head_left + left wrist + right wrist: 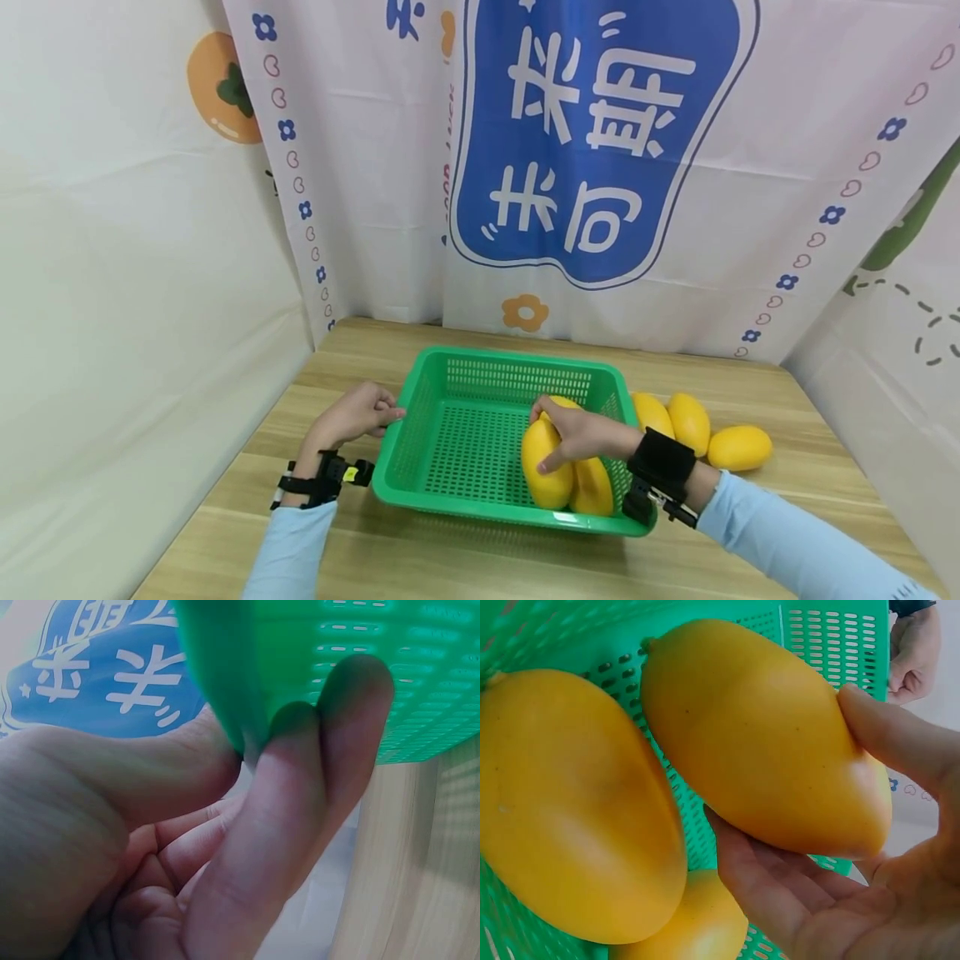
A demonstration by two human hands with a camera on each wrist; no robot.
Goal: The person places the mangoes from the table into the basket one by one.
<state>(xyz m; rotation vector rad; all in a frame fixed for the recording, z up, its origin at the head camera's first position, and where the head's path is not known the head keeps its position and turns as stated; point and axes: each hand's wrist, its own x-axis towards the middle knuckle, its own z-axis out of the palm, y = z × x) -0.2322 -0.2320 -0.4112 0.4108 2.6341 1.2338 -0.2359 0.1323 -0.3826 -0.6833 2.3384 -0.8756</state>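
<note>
My left hand (362, 414) pinches the left rim of a green plastic basket (517, 360), thumb on one side and fingers beneath in the left wrist view. Inside the basket's right part, my right hand (581, 432) grips a yellow mango (546, 467), thumb on one side and fingers curled round the other. In the right wrist view that mango (757, 735) is held at its near end. A second mango (570, 802) lies beside it, and a third (697, 919) is partly hidden below them.
Several more mangoes (738, 447) lie on the wooden table (810, 517) to the right of the basket, some partly behind its rim and my right wrist. A printed cloth (375, 208) hangs behind the table, with pale cloth walls on both sides.
</note>
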